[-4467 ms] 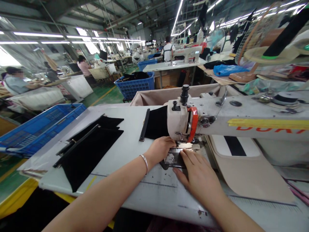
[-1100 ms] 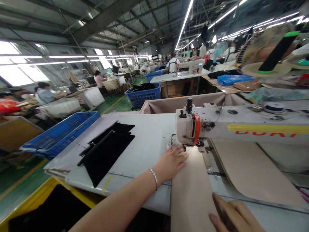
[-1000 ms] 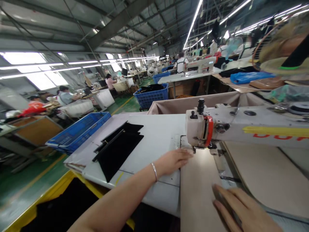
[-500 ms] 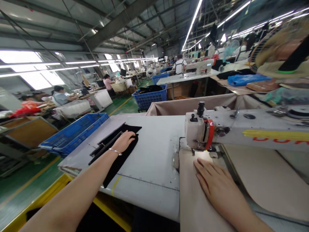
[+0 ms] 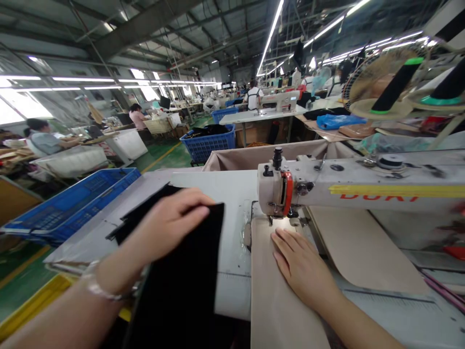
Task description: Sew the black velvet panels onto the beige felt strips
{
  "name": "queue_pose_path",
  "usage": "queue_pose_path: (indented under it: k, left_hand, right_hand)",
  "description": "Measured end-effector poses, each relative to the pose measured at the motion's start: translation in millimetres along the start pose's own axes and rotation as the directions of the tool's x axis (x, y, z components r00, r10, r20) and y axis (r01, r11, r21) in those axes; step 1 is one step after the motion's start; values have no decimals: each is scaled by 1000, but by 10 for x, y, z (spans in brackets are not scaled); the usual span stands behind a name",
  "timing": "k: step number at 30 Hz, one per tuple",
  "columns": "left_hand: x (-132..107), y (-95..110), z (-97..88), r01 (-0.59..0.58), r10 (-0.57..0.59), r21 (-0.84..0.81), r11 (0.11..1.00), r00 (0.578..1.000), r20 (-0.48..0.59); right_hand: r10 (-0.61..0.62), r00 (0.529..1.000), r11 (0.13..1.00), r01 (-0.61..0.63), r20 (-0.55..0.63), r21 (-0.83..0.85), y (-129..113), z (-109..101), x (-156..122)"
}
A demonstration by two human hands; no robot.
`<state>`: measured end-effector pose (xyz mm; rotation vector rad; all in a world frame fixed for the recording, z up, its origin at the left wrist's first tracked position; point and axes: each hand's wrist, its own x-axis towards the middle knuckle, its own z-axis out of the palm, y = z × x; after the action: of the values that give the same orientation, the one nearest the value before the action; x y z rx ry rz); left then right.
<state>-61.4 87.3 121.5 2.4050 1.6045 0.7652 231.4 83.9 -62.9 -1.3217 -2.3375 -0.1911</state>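
Observation:
My left hand (image 5: 170, 223) pinches the upper edge of a black fabric piece (image 5: 181, 291), which hangs down over the table's front edge. More black pieces (image 5: 145, 206) lie on the white table (image 5: 230, 184) behind that hand. My right hand (image 5: 301, 266) rests flat, fingers stretched, on a beige fabric panel (image 5: 271, 291). The panel runs under the needle area of a sewing machine (image 5: 276, 186), whose small lamp lights the cloth. My right fingertips are just in front of the presser foot, which is partly hidden by the machine head.
A blue crate (image 5: 90, 198) stands beyond the table's left edge, and a yellow crate (image 5: 39, 300) sits below it. Behind the machine is a beige cloth-lined bin (image 5: 232, 157). Black thread cones (image 5: 395, 87) stand at right. Other people work farther back.
My left hand has lifted a black piece from the table and brought it nearer and to the right. My right hand stays on the beige panel. The view has turned slightly right.

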Motion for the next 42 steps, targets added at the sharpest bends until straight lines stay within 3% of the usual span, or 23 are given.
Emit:
queue_pose_path:
  k: [1, 2, 4, 6, 8, 24, 26, 28, 31, 42]
  left_hand:
    - [114, 45, 338, -6, 28, -123, 992, 984, 175]
    - [214, 61, 683, 49, 12, -235, 971, 968, 251]
    - [363, 38, 1300, 151, -61, -291, 945, 952, 299]
    - [447, 0, 1714, 167, -80, -282, 945, 951, 298]
    - [497, -16, 1903, 156, -81, -261, 953, 957, 278]
    - [566, 76, 2012, 136, -118, -115, 984, 982, 147]
    - [510, 114, 1948, 74, -61, -99, 992, 990, 129]
    - [408, 149, 1871, -81, 91, -70, 994, 984, 151]
    - [239, 162, 1798, -278, 277, -27, 960, 933, 232]
    - [161, 56, 1885, -295, 280, 21, 955, 927, 249]
  right_hand:
    - [0, 1000, 1000, 0, 1, -1, 1, 0, -2]
    - [-1, 1000, 1000, 1, 1, -1, 0, 0, -4]
    - [1, 1000, 1000, -1, 10, 1, -2, -5, -9]
    - [7, 1000, 1000, -7, 22, 7, -5, -19, -11]
    - [18, 999, 1000, -18, 36, 13, -8, -39, -7]
    - [45, 997, 998, -48, 69, 37, -8, -47, 27]
    - [46, 996, 998, -49, 73, 37, -8, -51, 24]
    - [43, 996, 998, -47, 78, 43, -4, -47, 16]
    - [42, 996, 998, -46, 73, 50, 7, -27, 5]
    - [63, 997, 996, -65, 45, 56, 12, 64, 12]
